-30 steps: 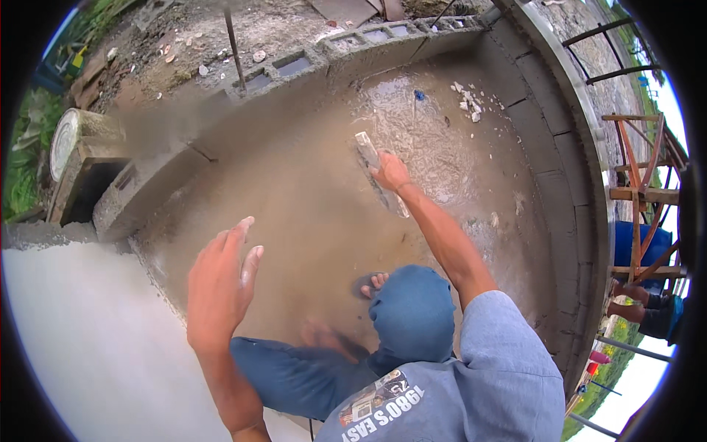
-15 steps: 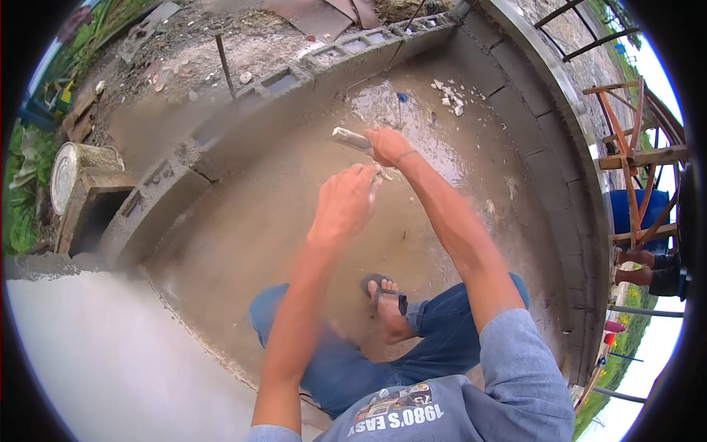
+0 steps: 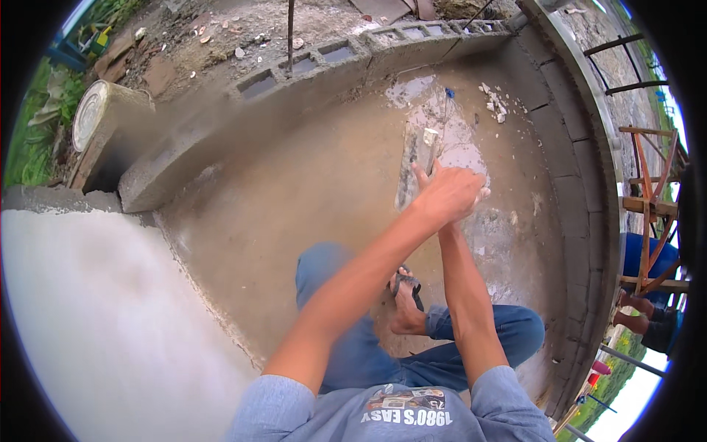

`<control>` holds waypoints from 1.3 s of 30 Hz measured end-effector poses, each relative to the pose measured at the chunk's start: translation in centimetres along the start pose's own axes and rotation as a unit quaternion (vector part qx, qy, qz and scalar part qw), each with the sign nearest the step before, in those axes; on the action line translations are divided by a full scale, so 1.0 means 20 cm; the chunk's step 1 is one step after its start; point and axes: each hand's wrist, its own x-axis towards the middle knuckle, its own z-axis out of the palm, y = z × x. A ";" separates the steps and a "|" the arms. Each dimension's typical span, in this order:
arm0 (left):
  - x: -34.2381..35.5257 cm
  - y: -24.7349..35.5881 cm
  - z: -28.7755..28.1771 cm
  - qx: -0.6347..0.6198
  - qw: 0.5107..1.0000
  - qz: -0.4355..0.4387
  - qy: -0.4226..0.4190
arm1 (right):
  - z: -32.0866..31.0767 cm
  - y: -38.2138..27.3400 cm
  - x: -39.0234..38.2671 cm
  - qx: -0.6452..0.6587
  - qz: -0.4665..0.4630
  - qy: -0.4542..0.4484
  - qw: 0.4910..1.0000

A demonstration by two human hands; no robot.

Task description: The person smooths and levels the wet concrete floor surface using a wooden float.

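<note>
My left hand (image 3: 460, 193) crosses over my right wrist. Its fingers curl closed on the far side, with pale residue on them, and what they hold, if anything, is hidden. Mostly covered by it, my right hand (image 3: 439, 171) closes round the handle of a plastering trowel (image 3: 406, 166). The trowel's long, mortar-smeared blade points away from me, above the wet grey floor (image 3: 294, 191). Whether the blade touches the floor I cannot tell.
A low hollow-block wall (image 3: 353, 62) curves along the back, with an upright rod (image 3: 290, 37). A white plastered surface (image 3: 81, 309) fills the lower left. A bucket (image 3: 90, 118) lies beyond the wall. White rubble (image 3: 498, 104) sits near the right block wall (image 3: 567, 158). Another person's legs (image 3: 633, 313) show at far right.
My hands have moved right. The left one has crossed over the right wrist, and the trowel has turned so its blade face shows. The view has shifted too.
</note>
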 end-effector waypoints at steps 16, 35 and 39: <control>-0.19 -0.23 -0.52 0.099 0.960 -0.259 0.045 | 0.17 0.30 -1.02 -0.199 0.032 -0.513 0.835; 0.13 -0.03 -0.21 0.053 0.968 -0.189 -0.157 | -0.11 0.26 -1.12 -0.195 0.008 -0.565 0.802; 0.12 -0.05 -0.21 0.077 0.988 -0.128 -0.049 | -0.17 0.35 -1.46 -0.187 0.047 -0.578 0.793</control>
